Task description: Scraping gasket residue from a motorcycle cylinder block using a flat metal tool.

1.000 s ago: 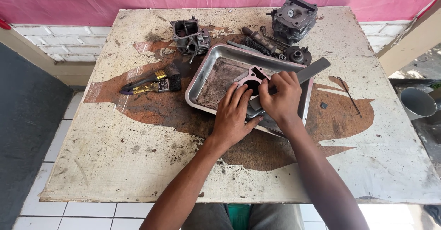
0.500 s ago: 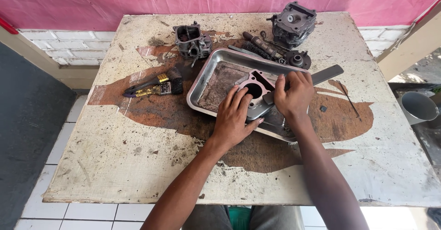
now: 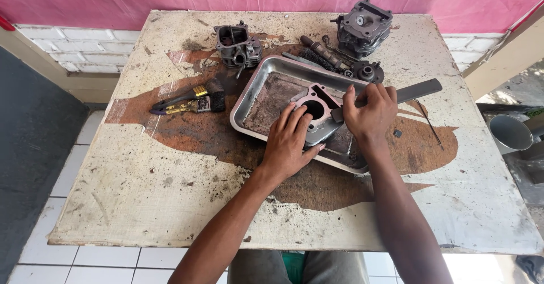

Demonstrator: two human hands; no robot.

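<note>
- The grey cast-metal engine cylinder block with a round bore and a pinkish gasket face (image 3: pixel 317 109) lies inside the shallow rectangular stainless-steel tray (image 3: pixel 255 94), near the tray's middle, gasket face up, so the bore opens straight towards the camera.
- The tray's long axis runs on a diagonal, from upper left by the far table edge to lower right nearer the person.
- The left hand (image 3: pixel 289 142) rests flat on the near side of the block, fingers spread and pressing on it, not curled round it.
- The right hand (image 3: pixel 369 111) is closed around a long flat dark metal scraper (image 3: pixel 416 90), fingers wrapped over the middle of its length.
- The scraper's long axis lies nearly level across the picture, rising slightly to the right. One end sticks out past the tray's right rim, over the table; the other end meets the block's top face by the bore.
- Tray and hands sit on a worn, cream-painted wooden table with a large brown oil stain (image 3: pixel 170 193).
- Left of the tray, well apart from it, lies a black-bristled paintbrush with a brass ferrule (image 3: pixel 190 101), handle pointing left.
- Beyond the tray stand a small grey carburettor-like casting (image 3: pixel 237 45) and a larger grey engine head casting (image 3: pixel 362 26), with dark rods and small parts (image 3: pixel 334 58) between them.
</note>
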